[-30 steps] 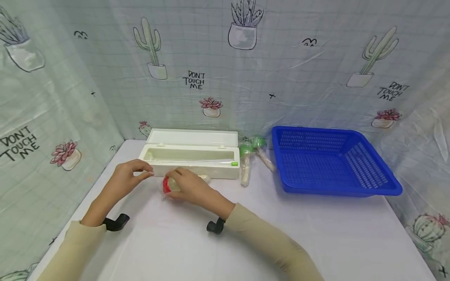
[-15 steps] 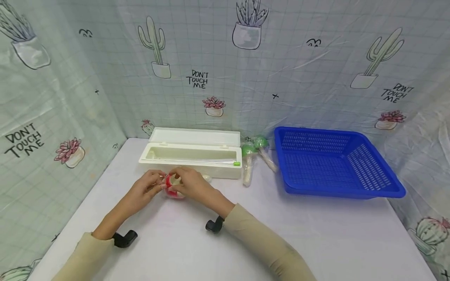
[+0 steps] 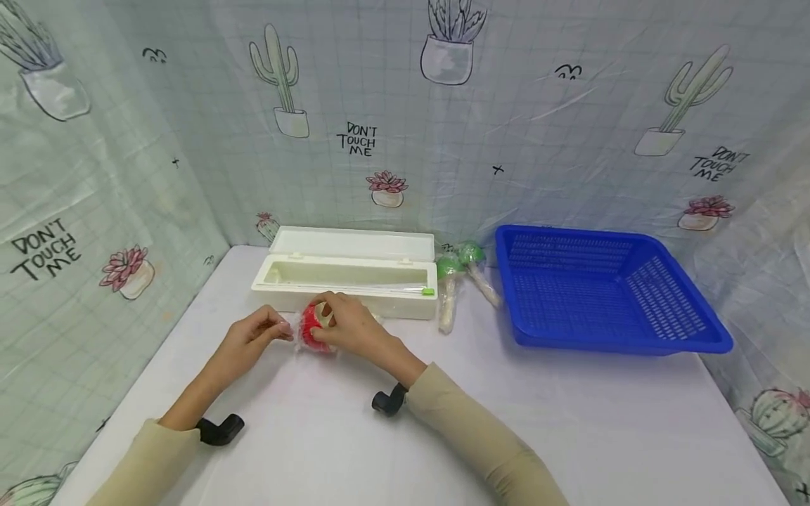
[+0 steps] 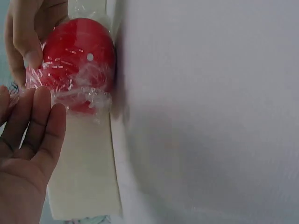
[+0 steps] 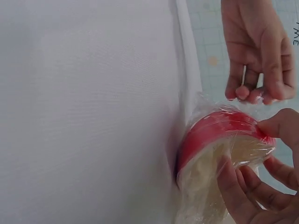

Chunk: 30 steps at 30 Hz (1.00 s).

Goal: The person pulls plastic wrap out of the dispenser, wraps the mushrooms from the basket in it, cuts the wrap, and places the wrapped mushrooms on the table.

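A red-capped toy mushroom (image 3: 309,330) with a pale stem, wrapped in clear plastic, is held low in front of the white box. My right hand (image 3: 359,329) grips it, thumb and fingers around the underside and edge of the cap (image 5: 210,133). My left hand (image 3: 248,343) pinches the loose plastic wrap (image 3: 294,327) at the cap's left side. A white dot shows on the glossy cap top in the left wrist view. Most of the stem is hidden behind my right hand in the head view.
The long white box (image 3: 405,306) stands lid-up at the back, a green-tipped clear strip (image 3: 428,291) along its front rim. Beside it lie two wrapped green-capped mushrooms (image 3: 447,299) (image 3: 484,284). A blue basket (image 3: 623,344) stands at the right.
My left hand has moved right to the red mushroom's wrap, then drawn back slightly left with the plastic pinched. My right hand keeps its grip, and more of the red cap shows now.
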{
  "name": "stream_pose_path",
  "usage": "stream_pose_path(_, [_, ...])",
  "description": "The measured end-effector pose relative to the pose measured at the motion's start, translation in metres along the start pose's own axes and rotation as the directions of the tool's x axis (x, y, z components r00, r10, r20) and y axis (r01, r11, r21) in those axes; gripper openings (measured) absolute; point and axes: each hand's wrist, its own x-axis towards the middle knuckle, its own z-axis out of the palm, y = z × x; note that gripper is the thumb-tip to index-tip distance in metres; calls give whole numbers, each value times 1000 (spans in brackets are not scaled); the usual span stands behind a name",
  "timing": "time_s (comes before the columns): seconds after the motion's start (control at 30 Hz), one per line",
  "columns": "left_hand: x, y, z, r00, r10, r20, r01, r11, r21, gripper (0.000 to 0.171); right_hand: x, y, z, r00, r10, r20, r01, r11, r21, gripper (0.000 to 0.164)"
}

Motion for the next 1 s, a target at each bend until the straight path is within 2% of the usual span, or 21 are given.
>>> stream_pose_path(0.07, [4,4,6,994,103,22,-105,990,91,12,1,0,0,1000,-1,-8,1,1000,1,41])
stream_pose_path(0.13, [8,5,12,980,199,32,-201,966,160,19,3,-1,0,1000,-8,-1,8,1000,1,41])
stream_pose_path(0.2, [11,5,16,968,251,26,-252,949,191,22,3,-2,0,1000,-14,15,14,1000,8,43])
stream_pose_path(0.27, [13,5,17,973,231,17,-230,955,186,20,4,-2,-2,999,-22,44,22,1000,8,46])
stream_pose_path(0.33, [14,6,17,984,176,5,-174,971,161,15,3,-2,-5,995,-44,88,44,999,2,50])
stream_pose_path(0.43, [15,7,15,993,115,1,-114,983,147,14,0,0,-19,984,-84,159,87,996,-7,54])
stream_pose_path(0.47, [15,7,15,993,117,1,-115,980,161,13,-1,1,-25,982,-97,163,102,995,-20,52])
stream_pose_path(0.6, [15,9,15,988,152,5,-148,957,247,19,-6,7,-46,990,-101,99,119,974,-193,46])
stream_pose_path(0.67, [16,13,14,985,170,5,-164,941,297,25,-8,9,-51,994,-89,59,103,944,-313,42])
stream_pose_path(0.73, [19,17,14,986,166,1,-158,936,313,29,-9,9,-52,996,-75,56,91,905,-416,43])
stream_pose_path(0.8, [22,19,14,993,121,1,-116,950,290,34,-10,9,-49,996,-72,52,88,867,-491,39])
stream_pose_path(0.9, [27,20,15,999,-16,38,9,984,175,54,-11,9,-42,996,-87,23,84,818,-570,26])
stream_pose_path(0.97, [28,18,17,989,-106,103,97,991,89,74,-12,9,-41,995,-100,-2,81,810,-581,13])
stream_pose_path(1.0, [28,17,17,980,-133,147,127,991,47,83,-12,9,-41,994,-108,-6,85,816,-571,10])
